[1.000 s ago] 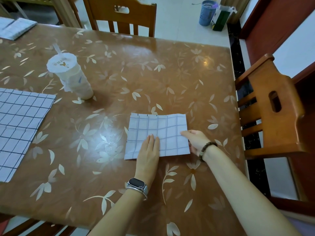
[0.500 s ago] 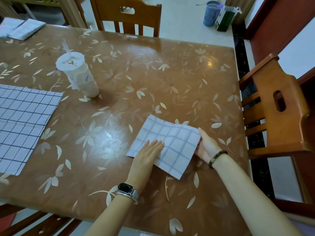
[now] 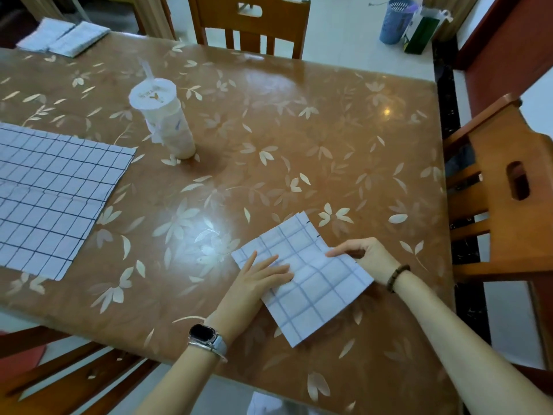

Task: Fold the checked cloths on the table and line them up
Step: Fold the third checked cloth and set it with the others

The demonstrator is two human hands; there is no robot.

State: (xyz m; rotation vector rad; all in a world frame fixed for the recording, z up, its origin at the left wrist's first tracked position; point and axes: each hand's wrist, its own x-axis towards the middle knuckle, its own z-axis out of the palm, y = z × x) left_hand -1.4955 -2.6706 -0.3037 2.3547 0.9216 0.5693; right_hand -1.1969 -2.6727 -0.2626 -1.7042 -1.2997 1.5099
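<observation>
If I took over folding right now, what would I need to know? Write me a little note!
Left hand: flat, pressing down on the small folded cloth in front of you.
Right hand: pinches that cloth's right edge.
Done: two folded cloths lie side by side at the far left corner.
Left: finish this one, fold the big spread cloth on the left, then line them all up.

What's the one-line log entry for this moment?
step: folding small cloth | left hand: pressing it flat | right hand: pinching its edge | big cloth: unfolded, far left
</observation>
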